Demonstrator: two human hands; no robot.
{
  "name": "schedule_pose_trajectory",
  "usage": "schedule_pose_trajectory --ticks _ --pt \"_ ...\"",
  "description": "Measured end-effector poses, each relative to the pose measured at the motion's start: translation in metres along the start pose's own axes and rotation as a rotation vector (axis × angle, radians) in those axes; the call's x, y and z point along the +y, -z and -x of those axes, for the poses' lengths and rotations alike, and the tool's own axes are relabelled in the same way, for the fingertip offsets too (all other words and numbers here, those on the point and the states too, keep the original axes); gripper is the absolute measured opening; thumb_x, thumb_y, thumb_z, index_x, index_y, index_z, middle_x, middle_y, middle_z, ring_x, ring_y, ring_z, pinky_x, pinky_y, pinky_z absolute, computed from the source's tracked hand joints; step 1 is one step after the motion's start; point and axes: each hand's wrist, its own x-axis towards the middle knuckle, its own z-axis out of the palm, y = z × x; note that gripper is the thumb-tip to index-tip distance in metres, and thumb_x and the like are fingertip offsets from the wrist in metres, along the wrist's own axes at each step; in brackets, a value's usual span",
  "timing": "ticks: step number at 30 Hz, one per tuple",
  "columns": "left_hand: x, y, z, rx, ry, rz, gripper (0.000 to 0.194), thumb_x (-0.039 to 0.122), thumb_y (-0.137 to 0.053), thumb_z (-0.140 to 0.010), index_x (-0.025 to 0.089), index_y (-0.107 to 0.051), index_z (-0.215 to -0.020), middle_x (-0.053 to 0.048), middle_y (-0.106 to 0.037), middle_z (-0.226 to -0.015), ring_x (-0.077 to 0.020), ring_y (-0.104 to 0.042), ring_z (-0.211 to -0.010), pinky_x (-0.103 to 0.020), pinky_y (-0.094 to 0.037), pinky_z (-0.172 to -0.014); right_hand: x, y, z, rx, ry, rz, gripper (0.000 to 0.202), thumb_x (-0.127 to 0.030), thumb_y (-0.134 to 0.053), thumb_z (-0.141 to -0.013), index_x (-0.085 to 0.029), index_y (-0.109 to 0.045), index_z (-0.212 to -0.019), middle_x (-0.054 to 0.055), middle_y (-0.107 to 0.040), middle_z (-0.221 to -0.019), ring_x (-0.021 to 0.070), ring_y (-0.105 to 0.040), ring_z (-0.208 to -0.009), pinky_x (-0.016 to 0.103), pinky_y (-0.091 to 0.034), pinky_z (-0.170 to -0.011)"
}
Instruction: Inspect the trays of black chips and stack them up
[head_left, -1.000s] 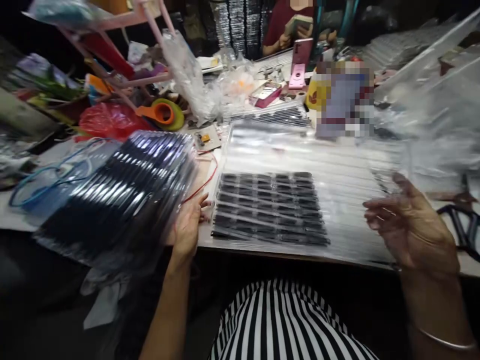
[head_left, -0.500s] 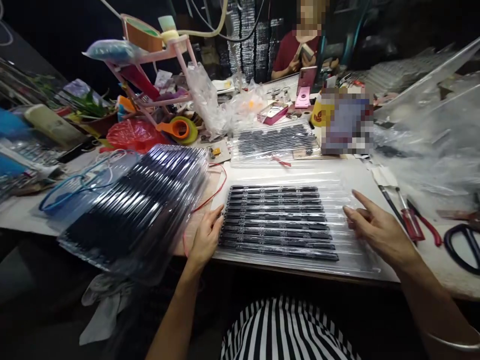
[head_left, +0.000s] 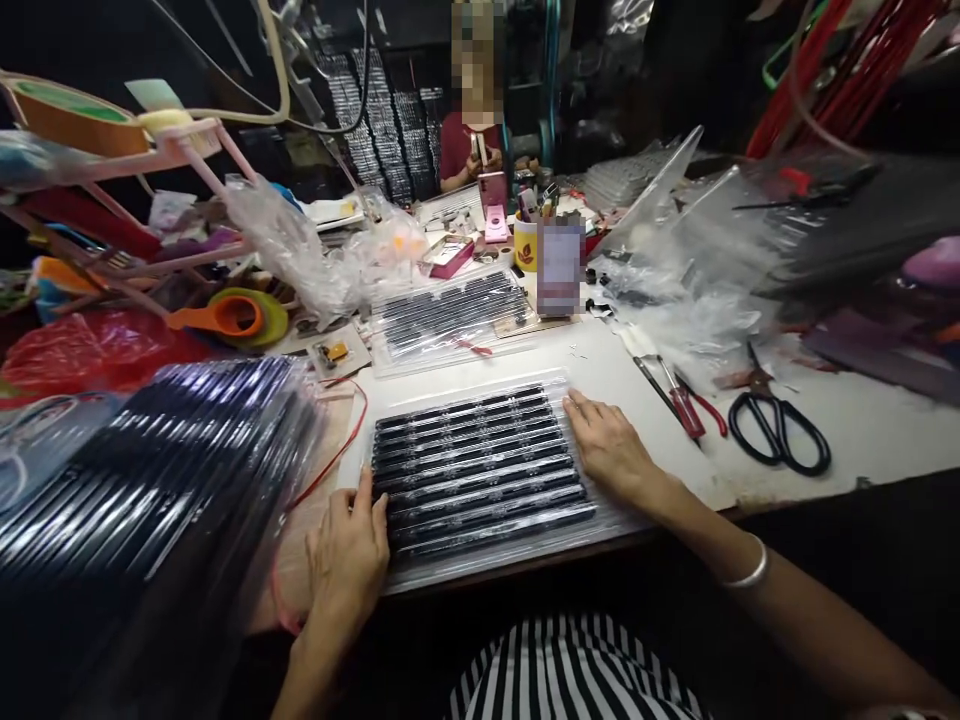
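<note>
In front of me on the table lies a clear plastic tray (head_left: 427,577) holding a row of slim black sticks (head_left: 487,460) with shiny clear ridges over them. My left hand (head_left: 351,545) is at the tray's left edge, index finger and thumb against the rim, other fingers curled. My right hand (head_left: 611,445) rests on the right edge, fingers stretched out along the plastic. To my left is a stack of similar filled trays (head_left: 165,470), blurred by motion. Another tray of black sticks (head_left: 454,310) lies farther back.
Scissors (head_left: 780,430), a red-handled screwdriver (head_left: 684,410) and red-handled pliers (head_left: 709,405) lie at the right. Behind are a phone (head_left: 560,268), a yellow mug (head_left: 526,245), crumpled clear plastic (head_left: 675,310) and a pink rack (head_left: 112,160). A person in a red top (head_left: 457,140) sits opposite.
My view has turned right. The clear plastic that stuck out right of the sticks now lines up closely with them. My right hand has moved left, onto the tray's edge.
</note>
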Motion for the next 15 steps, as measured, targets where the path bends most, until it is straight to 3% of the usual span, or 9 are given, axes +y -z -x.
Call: schedule_pose_trajectory --ticks 2,7,9,11,13,15 --pt "-0.008 0.003 0.002 -0.005 -0.04 0.119 0.053 0.04 -0.03 -0.09 0.014 -0.052 -0.131 -0.01 -0.057 -0.089 -0.0261 -0.057 -0.078 -0.042 -0.047 -0.075 0.009 0.002 0.003 -0.007 0.04 -0.042 0.046 -0.006 -0.033 -0.086 -0.006 -0.052 -0.128 0.021 -0.047 -0.138 0.0317 -0.051 -0.121 0.05 -0.045 -0.095" --pt "-0.041 0.019 0.037 -0.201 -0.269 0.386 0.046 0.028 -0.033 -0.092 0.025 -0.049 -0.134 -0.009 -0.062 -0.103 -0.0206 -0.06 -0.095 -0.033 -0.047 -0.084 0.042 0.02 0.034 -0.06 0.134 -0.256 0.047 -0.016 -0.035 -0.092 -0.019 -0.042 -0.139 0.009 -0.042 -0.145 0.0189 -0.042 -0.131 0.04 -0.04 -0.106" --pt "-0.047 0.02 0.057 -0.132 -0.349 0.285 0.05 0.018 -0.034 -0.089 0.032 -0.045 -0.136 -0.009 -0.057 -0.124 -0.024 -0.053 -0.115 -0.04 -0.04 -0.095 0.052 0.034 0.053 -0.127 0.15 -0.373 0.051 -0.014 -0.037 -0.091 -0.024 -0.04 -0.141 0.006 -0.038 -0.148 0.0199 -0.038 -0.134 0.042 -0.035 -0.109" --pt "-0.048 0.016 0.072 -0.052 -0.411 0.153 0.063 0.009 -0.037 -0.085 0.034 -0.034 -0.142 -0.009 -0.044 -0.143 -0.0295 -0.035 -0.133 -0.05 -0.03 -0.102 0.056 0.049 0.072 -0.214 0.179 -0.396 0.057 -0.01 -0.039 -0.087 -0.029 -0.039 -0.141 0.003 -0.033 -0.15 0.0222 -0.035 -0.135 0.044 -0.035 -0.108" --pt "-0.046 0.007 0.079 0.012 -0.463 0.078 0.072 0.005 -0.039 -0.082 0.032 -0.021 -0.147 -0.011 -0.039 -0.147 -0.0308 -0.023 -0.14 -0.053 -0.026 -0.103 0.055 0.062 0.088 -0.311 0.222 -0.321 0.067 -0.006 -0.04 -0.083 -0.032 -0.033 -0.144 0.002 -0.026 -0.153 0.0237 -0.032 -0.136 0.045 -0.036 -0.107" --pt "-0.046 -0.003 0.08 0.085 -0.5 0.062 0.072 0.004 -0.039 -0.084 0.029 -0.017 -0.148 -0.013 -0.045 -0.142 -0.0291 -0.026 -0.139 -0.052 -0.026 -0.102 0.051 0.068 0.101 -0.39 0.268 -0.194 0.078 -0.002 -0.042 -0.077 -0.031 -0.024 -0.147 0.003 -0.017 -0.155 0.0251 -0.026 -0.139 0.047 -0.034 -0.108"
